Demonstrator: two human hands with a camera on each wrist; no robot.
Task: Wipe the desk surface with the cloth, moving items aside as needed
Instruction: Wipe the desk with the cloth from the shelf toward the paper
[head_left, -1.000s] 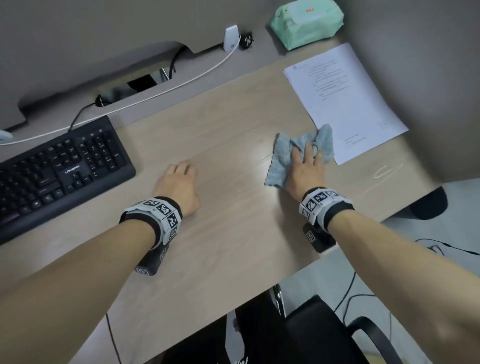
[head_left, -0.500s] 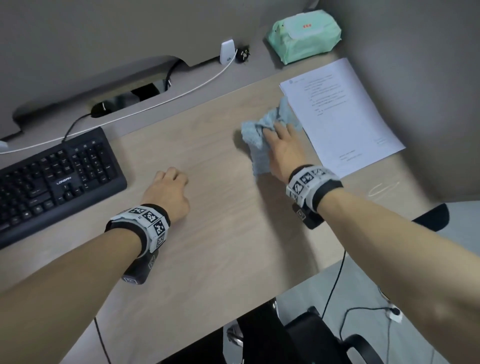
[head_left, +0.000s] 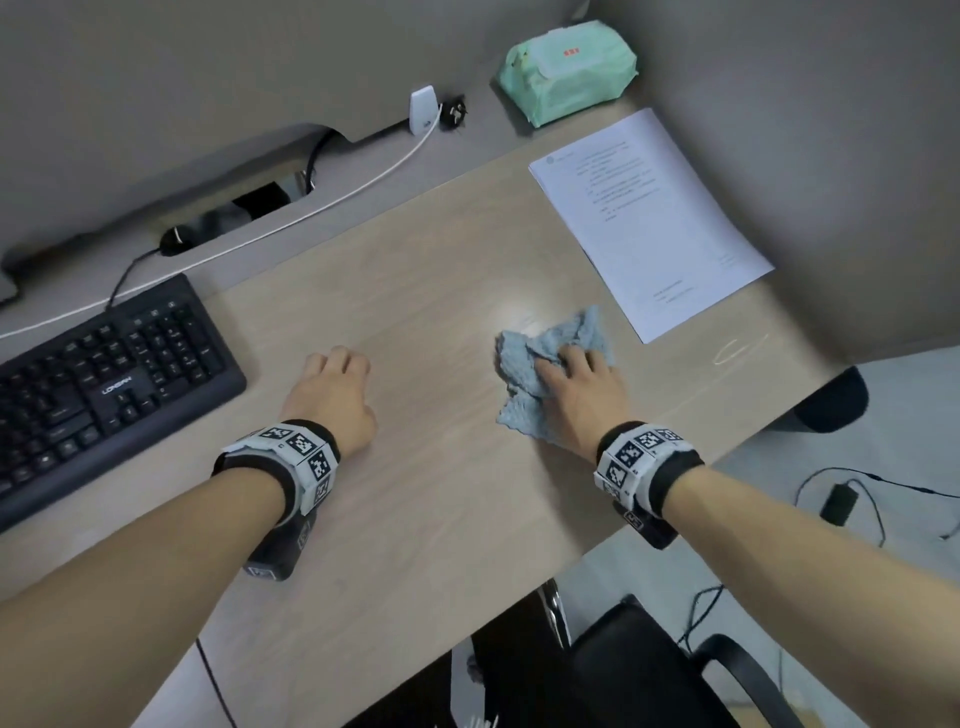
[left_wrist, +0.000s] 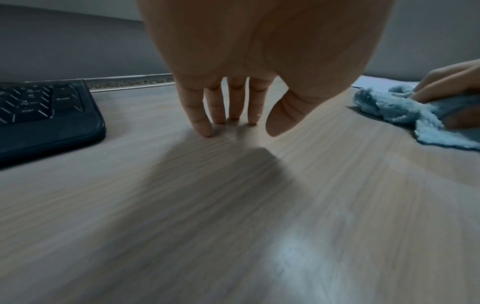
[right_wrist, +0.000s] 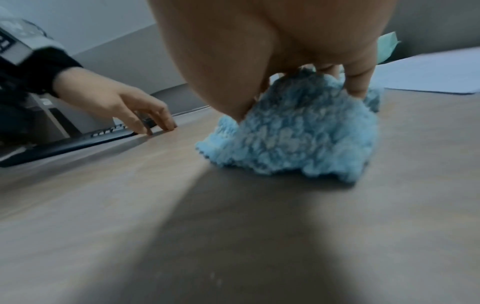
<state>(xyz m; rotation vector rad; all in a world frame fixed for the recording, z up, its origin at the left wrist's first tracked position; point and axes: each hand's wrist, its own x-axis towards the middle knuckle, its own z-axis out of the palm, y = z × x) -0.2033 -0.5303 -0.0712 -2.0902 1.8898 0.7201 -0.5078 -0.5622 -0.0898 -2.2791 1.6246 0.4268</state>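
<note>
My right hand (head_left: 582, 395) presses the cloth (head_left: 540, 374) on the counter (head_left: 415, 291); my left hand (head_left: 332, 395) rests on its fingertips.

My right grip bears down on the bunched blue cloth, fingers spread over it and sunk into the pile, thumb at its near edge; the wrist view shows the cloth (right_wrist: 298, 139) heaped under my palm, flat against the wood. It lies right of centre, just beside the near corner of the paper (head_left: 649, 218), with no overlap that I can see. My left grip holds nothing: the fingers (left_wrist: 200, 115) hang relaxed and slightly apart, tips touching the bare counter, thumb lifted off it. That hand sits between the keyboard (head_left: 104, 384) on its left and the cloth on its right, apart from both. A green wipes pack (head_left: 566, 67) lies at the far edge beyond the paper.
</note>
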